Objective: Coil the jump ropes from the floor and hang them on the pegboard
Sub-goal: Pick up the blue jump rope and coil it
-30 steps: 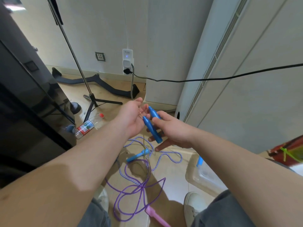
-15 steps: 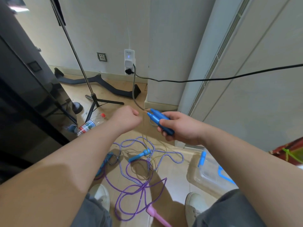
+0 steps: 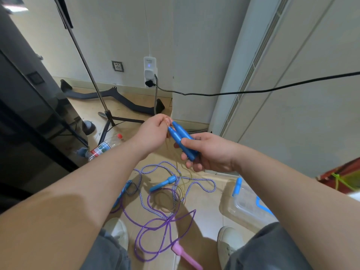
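With the fingers [image 3: 192, 166] of the right hand [image 3: 210, 151] curled narrow, grips the blue handles [image 3: 181, 139] side by side, thumb laid across them, tips aimed toward ten o'clock. With the fingers [image 3: 162, 119] of the left hand [image 3: 152, 133], pinches the thin yellowish cord [image 3: 181, 179] right at those tips and lets the rest fall toward six o'clock, down to the floor.

Looks like the gathering of the first rope only: handles paired, no loop visibly wound, nothing hung. Shows no pegboard anywhere in view, so cannot place the hanging spot.

Leaves two more ropes on the floor at six o'clock from the hands, crossed over one another: the striped rope [image 3: 204, 179] with its light-blue handle [image 3: 162, 184], and nearer the feet the purple rope [image 3: 136, 221] ending in a pink handle [image 3: 186, 257]. Appears to trail the yellowish cord through that tangle, so probably needs freeing before coiling runs cleanly. Amounts to most of the job yet to do: three coils, three hangings.

Further out, takes in a clear plastic box [image 3: 245, 209] at four o'clock, a water bottle [image 3: 103, 148] at nine, a tripod [image 3: 109, 116] at eleven and a black cable [image 3: 253, 91] strung across at two.
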Available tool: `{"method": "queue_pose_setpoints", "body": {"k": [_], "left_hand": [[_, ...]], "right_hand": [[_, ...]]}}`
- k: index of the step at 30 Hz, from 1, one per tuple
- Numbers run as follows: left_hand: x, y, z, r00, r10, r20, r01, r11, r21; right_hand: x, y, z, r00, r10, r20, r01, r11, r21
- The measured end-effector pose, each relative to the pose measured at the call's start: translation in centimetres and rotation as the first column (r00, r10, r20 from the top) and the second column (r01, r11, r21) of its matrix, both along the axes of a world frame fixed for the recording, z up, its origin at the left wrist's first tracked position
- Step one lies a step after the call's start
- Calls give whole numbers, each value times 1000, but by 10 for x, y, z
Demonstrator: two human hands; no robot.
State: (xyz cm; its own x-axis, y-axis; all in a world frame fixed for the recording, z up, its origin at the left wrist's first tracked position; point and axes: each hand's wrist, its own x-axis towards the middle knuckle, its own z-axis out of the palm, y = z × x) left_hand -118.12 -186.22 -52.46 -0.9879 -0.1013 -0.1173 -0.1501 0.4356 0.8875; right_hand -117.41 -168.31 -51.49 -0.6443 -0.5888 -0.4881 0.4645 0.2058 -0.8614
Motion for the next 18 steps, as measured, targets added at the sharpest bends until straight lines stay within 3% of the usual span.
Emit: {"method": "queue_pose_setpoints", "body": {"k": [5, 8, 10, 13, 16, 18], "left_hand": [[3, -1, -3, 998, -60, -2, 59, 988, -145], [10, 11, -4, 995, -86, 55, 93, 986, -138], [9, 18, -8, 985, -110, 134, 137, 967, -214], [6, 19, -14, 958, -164, 236, 263, 833, -488], [11, 24, -15, 917, -286, 280, 397, 731, -555], [19, 29, -13, 883, -362, 298, 468, 637, -613]], "right_hand": [[2, -5, 6, 1000, 25, 6, -25, 996, -84], [3, -14, 9, 995, -35, -94, 27, 996, -80], [1, -18, 8, 966, -85, -244, 92, 996, 17], [-3, -18, 2, 855, -91, -511, 231, 948, 219], [-4, -18, -2, 750, 31, -661, 299, 876, 380], [-5, -18, -4, 655, 197, -730, 349, 777, 524]]}}
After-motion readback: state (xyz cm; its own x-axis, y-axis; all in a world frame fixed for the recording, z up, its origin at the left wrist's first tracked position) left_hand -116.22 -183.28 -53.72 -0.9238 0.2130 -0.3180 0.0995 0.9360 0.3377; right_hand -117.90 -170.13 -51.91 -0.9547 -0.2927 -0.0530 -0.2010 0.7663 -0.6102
